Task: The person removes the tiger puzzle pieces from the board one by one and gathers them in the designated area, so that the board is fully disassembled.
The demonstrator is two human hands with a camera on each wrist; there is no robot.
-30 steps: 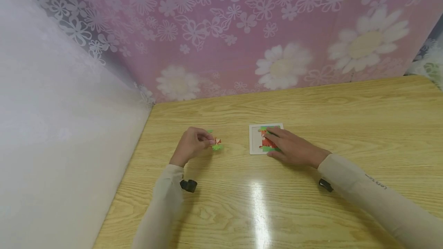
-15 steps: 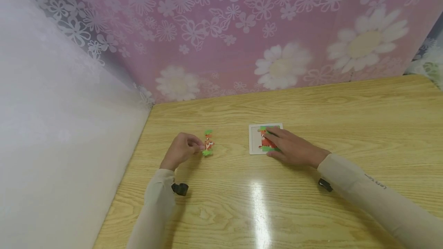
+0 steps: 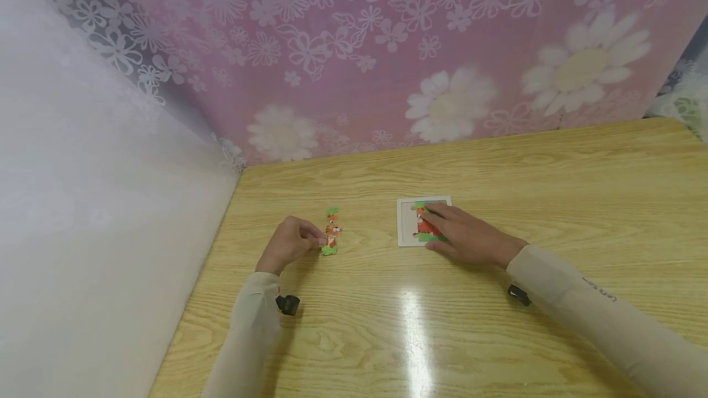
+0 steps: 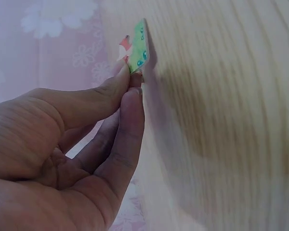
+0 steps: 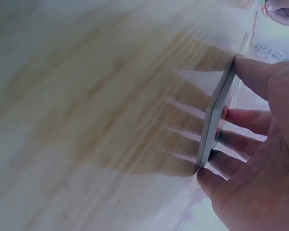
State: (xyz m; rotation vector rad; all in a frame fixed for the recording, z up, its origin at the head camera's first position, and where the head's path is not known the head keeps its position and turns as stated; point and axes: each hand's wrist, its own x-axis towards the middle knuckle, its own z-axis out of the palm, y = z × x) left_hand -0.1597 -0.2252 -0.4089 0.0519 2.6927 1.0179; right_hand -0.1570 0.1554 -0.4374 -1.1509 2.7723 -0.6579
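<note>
My left hand pinches a jigsaw piece with a green edge and a bit of red-orange picture between thumb and fingertips, low over the table. In the head view this piece sits at the near end of a short column of pieces showing an orange animal face, with green at both ends. My right hand rests on a square white puzzle tray, fingers extended across it and thumb at its near edge. Partly under that hand, joined orange and green pieces fill the tray's right side; its left strip shows bare backing.
The wood-grain table extends around both hands. A pink floral curtain hangs along its back edge, and a pale wall borders the left side. Black wrist cameras sit under both sleeves.
My left hand has moved left and slightly nearer with its piece, which now lines up with the column of loose pieces. The right hand and tray have stayed put.
</note>
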